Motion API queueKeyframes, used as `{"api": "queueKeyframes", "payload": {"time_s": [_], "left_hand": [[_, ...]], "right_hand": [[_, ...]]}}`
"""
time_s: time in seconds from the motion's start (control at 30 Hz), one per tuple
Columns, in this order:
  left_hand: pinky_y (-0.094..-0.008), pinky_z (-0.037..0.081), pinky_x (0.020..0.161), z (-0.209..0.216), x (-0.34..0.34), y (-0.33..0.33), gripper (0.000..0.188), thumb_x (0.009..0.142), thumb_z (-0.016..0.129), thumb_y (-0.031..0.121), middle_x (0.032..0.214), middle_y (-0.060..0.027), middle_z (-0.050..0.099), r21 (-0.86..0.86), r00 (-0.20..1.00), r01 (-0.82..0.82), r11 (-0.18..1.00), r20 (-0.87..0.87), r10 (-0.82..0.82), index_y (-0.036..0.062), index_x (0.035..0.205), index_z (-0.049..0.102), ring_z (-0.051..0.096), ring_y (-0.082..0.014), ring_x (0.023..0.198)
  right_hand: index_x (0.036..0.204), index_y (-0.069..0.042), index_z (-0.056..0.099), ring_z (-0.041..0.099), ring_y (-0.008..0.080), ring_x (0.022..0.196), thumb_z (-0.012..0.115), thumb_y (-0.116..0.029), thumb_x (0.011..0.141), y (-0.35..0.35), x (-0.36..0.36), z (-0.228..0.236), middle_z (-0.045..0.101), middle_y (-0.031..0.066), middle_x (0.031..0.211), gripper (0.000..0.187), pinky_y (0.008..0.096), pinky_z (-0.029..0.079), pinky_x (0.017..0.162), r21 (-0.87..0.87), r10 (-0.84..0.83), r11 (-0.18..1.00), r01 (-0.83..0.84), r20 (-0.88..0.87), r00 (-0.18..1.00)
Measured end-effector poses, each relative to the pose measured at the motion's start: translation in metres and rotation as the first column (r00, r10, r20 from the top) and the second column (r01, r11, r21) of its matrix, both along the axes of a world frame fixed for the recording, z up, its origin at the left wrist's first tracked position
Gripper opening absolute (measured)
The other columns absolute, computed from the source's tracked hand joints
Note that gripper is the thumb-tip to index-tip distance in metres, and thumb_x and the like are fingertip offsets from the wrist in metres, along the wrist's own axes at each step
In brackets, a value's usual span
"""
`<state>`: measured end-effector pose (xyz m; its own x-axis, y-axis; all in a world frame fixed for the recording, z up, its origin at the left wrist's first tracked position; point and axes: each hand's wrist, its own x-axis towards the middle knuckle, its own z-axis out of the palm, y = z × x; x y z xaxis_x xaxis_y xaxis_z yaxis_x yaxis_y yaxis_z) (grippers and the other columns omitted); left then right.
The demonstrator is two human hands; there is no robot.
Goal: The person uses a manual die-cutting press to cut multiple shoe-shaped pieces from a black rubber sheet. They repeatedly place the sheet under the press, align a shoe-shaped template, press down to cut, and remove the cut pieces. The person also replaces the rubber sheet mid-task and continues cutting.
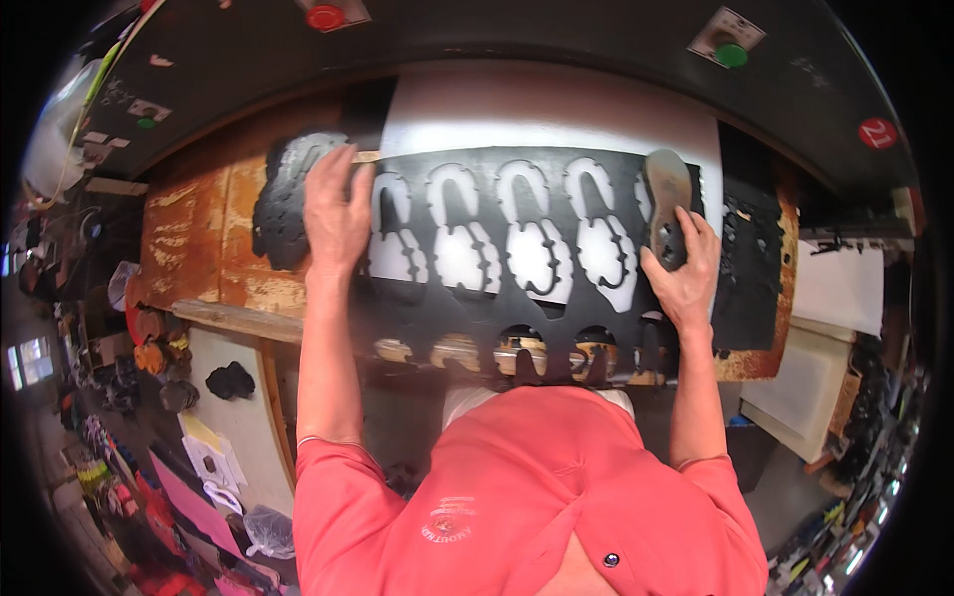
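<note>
A black rubber sheet (556, 303) with several sole-shaped cut-outs lies across a white cutting board (537, 109) under a press. My left hand (336, 214) rests flat on the sheet's left end, next to a pile of black cut sole pieces (283, 199). My right hand (684, 273) grips a grey sole-shaped cutting die (666, 199) standing on the sheet's right end.
The dark press head (517, 35) arches over the back, with a red button (326, 16) and a green button (731, 55). A worn orange-brown bench (199, 238) is at left, black scrap (750, 258) at right, white blocks (805, 387) beyond.
</note>
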<state>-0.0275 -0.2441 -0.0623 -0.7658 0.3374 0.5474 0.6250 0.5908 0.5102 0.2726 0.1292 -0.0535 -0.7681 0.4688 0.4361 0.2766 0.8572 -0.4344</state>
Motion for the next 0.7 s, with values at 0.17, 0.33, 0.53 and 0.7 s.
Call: {"api": "queueKeyframes", "payload": {"time_s": [0.17, 0.33, 0.53, 0.7], "left_hand": [[-0.0691, 0.019, 0.127, -0.010, 0.043, 0.069, 0.064, 0.101, 0.071, 0.040, 0.167, -0.0221, 0.042, -0.465, 0.986, 0.164, 0.870, 0.071, -0.148, 0.0109, 0.156, 0.054, 0.029, -0.0513, 0.156], [-0.0684, 0.024, 0.125, 0.002, 0.085, 0.063, 0.066, 0.093, 0.083, 0.030, 0.151, -0.0181, 0.052, -0.356, 0.967, 0.254, 0.899, 0.096, -0.236, 0.0107, 0.149, 0.055, 0.042, -0.0458, 0.147], [-0.0466, 0.047, 0.082, 0.014, 0.114, 0.053, 0.046, 0.089, 0.084, 0.018, 0.092, -0.0122, 0.067, -0.321, 0.935, 0.354, 0.878, 0.111, -0.336, 0.0054, 0.130, 0.067, 0.064, -0.0332, 0.090], [-0.0444, 0.056, 0.075, 0.023, 0.136, 0.037, 0.024, 0.089, 0.084, 0.014, 0.090, -0.0142, 0.074, -0.179, 0.867, 0.472, 0.863, 0.273, -0.417, 0.0058, 0.109, 0.074, 0.070, -0.0356, 0.083]], "right_hand": [[0.137, 0.001, 0.067, 0.056, 0.0458, 0.126, 0.087, -0.021, 0.073, 0.000, 0.010, 0.002, 0.059, 0.0280, 0.138, 0.070, 0.0504, 0.047, 0.110, -0.029, -0.010, 1.000, 0.011, 0.030, 1.000], [0.135, 0.001, 0.067, 0.058, 0.0447, 0.121, 0.087, -0.018, 0.070, -0.013, 0.057, 0.013, 0.060, 0.0252, 0.136, 0.071, 0.0503, 0.049, 0.106, -0.030, -0.023, 0.999, 0.025, 0.070, 0.997], [0.138, 0.001, 0.067, 0.062, 0.0363, 0.128, 0.089, -0.016, 0.071, -0.020, 0.098, 0.042, 0.063, 0.0214, 0.139, 0.073, 0.0434, 0.049, 0.111, -0.403, -0.056, 0.911, 0.089, 0.094, 0.994], [0.139, -0.001, 0.068, 0.066, 0.0319, 0.127, 0.088, -0.016, 0.073, 0.002, 0.088, 0.056, 0.065, 0.0195, 0.139, 0.071, 0.0392, 0.051, 0.111, -0.365, -0.100, 0.925, 0.104, 0.029, 0.995]]}}
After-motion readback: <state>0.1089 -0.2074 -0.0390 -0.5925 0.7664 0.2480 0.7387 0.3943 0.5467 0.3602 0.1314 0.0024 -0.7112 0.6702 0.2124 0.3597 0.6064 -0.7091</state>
